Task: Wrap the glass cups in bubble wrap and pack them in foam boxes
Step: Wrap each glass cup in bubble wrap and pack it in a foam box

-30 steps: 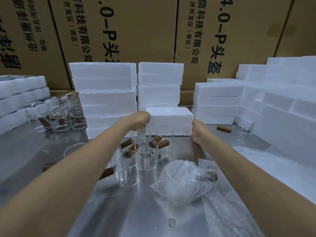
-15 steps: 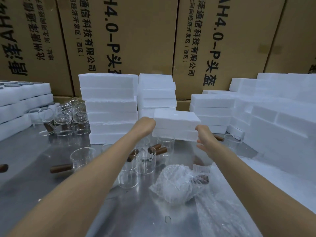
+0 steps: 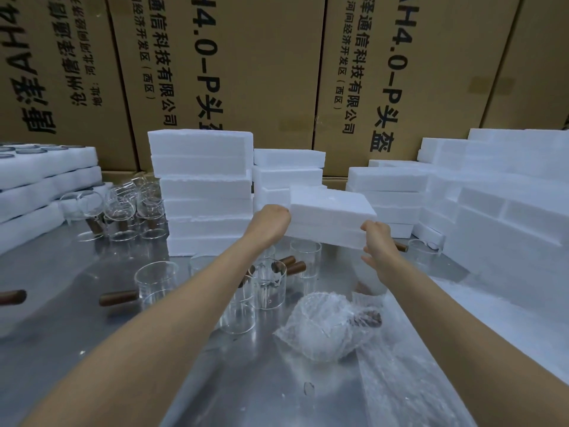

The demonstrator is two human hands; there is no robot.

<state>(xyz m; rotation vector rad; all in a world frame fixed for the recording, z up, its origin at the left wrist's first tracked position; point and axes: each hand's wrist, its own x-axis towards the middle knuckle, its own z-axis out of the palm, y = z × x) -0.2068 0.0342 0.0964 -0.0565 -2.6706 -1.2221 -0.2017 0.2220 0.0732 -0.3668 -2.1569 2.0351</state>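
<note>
The metal surface [image 3: 61, 309] carries loose glass cups [image 3: 155, 280], one bubble-wrapped cup [image 3: 323, 329], a bubble wrap sheet [image 3: 397, 383] and stacked foam boxes [image 3: 203, 192].

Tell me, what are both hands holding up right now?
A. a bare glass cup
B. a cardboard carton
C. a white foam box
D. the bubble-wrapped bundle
C: the left hand and right hand grip opposite ends of a white foam box, raised above the glass cups; the bubble-wrapped cup lies on the table.

White foam boxes [image 3: 331, 217], brown cartons [image 3: 252, 66] (black lettering), clear cups [image 3: 271, 283] with brown handles [image 3: 118, 298]
</note>
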